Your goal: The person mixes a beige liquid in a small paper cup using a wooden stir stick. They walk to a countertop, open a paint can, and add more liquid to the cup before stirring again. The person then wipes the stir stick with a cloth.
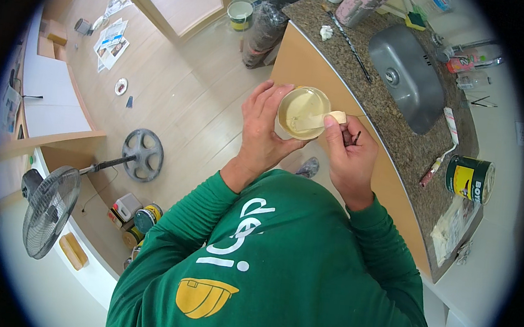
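Note:
My left hand [260, 125] is wrapped round the side of a small round tub [280, 120], holding it up in front of my chest. Cream-coloured paint or filler [302, 101] lies inside it. Between the thumb and fingers of my right hand [352, 156] is a pale flat spatula-like tool [338, 116]. Its far part reaches over the rim into the cream stuff, so its exact kind is hard to make out. A small dark piece shows by the right fingers; what it belongs to is hidden.
To the right runs a granite counter [397, 135] with a steel sink [403, 76], a paint roller [443, 146] and a green-and-yellow can [469, 178]. A standing fan [50, 211], paint containers [148, 217] and newspapers [112, 45] are to the left. A wrapped roll [267, 31] stands beyond.

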